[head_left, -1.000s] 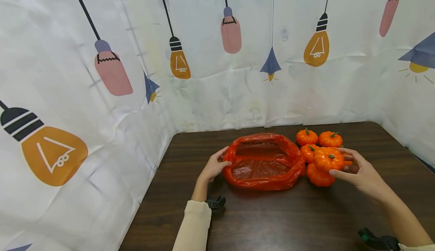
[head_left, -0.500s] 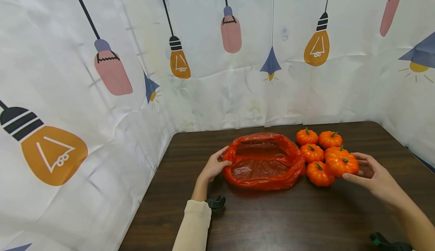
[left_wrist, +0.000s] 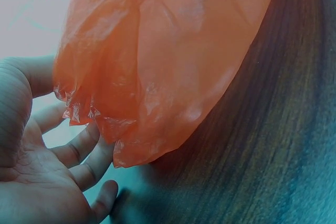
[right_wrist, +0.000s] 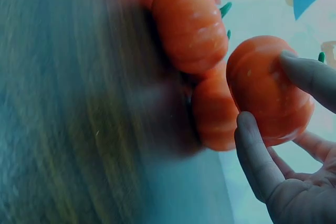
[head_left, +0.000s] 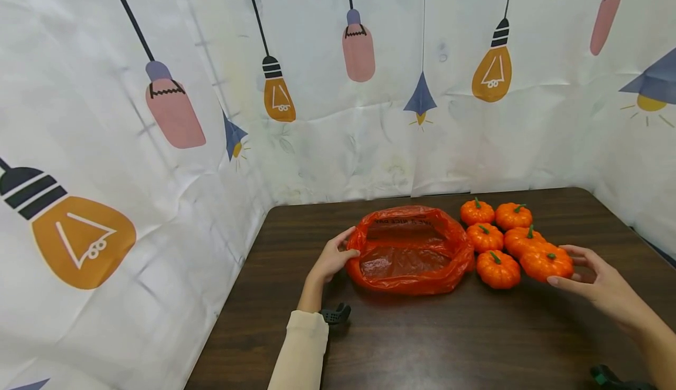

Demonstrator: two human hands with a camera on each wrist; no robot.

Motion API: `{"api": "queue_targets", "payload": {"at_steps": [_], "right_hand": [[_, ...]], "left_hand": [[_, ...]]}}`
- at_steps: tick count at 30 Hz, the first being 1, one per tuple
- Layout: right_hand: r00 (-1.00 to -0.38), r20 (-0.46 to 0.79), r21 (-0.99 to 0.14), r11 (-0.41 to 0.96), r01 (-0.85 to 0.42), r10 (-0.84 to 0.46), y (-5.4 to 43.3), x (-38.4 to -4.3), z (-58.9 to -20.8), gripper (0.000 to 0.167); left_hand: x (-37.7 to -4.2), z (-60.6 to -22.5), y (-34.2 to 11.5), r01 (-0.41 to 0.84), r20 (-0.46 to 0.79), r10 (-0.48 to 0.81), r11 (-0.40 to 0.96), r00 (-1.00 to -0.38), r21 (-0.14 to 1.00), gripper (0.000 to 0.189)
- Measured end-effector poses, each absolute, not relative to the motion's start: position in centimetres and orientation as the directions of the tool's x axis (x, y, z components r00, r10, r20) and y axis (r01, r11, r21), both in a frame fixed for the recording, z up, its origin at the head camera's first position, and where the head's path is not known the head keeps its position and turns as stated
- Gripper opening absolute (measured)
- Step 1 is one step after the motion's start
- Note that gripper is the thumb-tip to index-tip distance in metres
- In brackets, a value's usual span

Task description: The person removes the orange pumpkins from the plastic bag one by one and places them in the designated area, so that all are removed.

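Note:
A red plastic bag [head_left: 406, 284] stands on the table with its mouth spread wide and its rim folded outward. My left hand [head_left: 333, 257] pinches the left side of that rim between thumb and fingers; the left wrist view shows the bag's crumpled edge [left_wrist: 94, 111] there. In my right hand [head_left: 597, 275] is a small orange pumpkin [head_left: 546, 263], gripped between thumb and fingers. The right wrist view has this pumpkin [right_wrist: 268, 90] raised off the table. Behind it sits another pumpkin [head_left: 520, 239], partly covered by the held one.
Several more orange pumpkins with green stems cluster right of the bag, among them a front pumpkin [head_left: 498, 271] and a back one [head_left: 513, 216]. They rest on a dark wooden table [head_left: 422, 343]. A white printed curtain [head_left: 338, 149] hangs behind and at the left.
My right hand has carried its pumpkin to the right and toward me, away from the bag, uncovering pumpkins behind it. The left hand and the bag have stayed in place.

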State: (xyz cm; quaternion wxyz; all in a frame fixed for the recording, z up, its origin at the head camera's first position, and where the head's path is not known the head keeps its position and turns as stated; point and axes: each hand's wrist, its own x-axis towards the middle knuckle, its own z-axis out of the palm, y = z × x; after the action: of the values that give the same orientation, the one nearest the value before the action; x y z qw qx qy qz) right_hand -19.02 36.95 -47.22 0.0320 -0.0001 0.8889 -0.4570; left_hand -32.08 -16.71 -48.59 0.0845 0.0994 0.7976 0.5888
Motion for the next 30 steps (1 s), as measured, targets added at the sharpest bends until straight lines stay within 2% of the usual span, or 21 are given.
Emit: {"api": "queue_targets", "payload": {"at_steps": [13,20,30], "right_hand": [[-0.990,-0.128,-0.793,0.606,0.069,-0.055,38.3,-19.4,-48.3,0.082],[-0.982,-0.169,-0.781,0.619,0.082,-0.083,38.7,-19.5,-48.8,0.080],[-0.980,-0.160,-0.733,0.679,0.037,-0.119,38.7,-19.9,-48.8,0.083]], "left_hand": [[-32.1,-48.3,-16.8,0.048,-0.035,0.276,0.289,-0.961,0.956,0.069],[-30.7,-45.9,-16.6,0.046,-0.047,0.318,0.278,-0.947,0.960,0.069],[-30.2,-45.6,-16.4,0.053,-0.034,0.305,0.271,-0.952,0.961,0.067]]}}
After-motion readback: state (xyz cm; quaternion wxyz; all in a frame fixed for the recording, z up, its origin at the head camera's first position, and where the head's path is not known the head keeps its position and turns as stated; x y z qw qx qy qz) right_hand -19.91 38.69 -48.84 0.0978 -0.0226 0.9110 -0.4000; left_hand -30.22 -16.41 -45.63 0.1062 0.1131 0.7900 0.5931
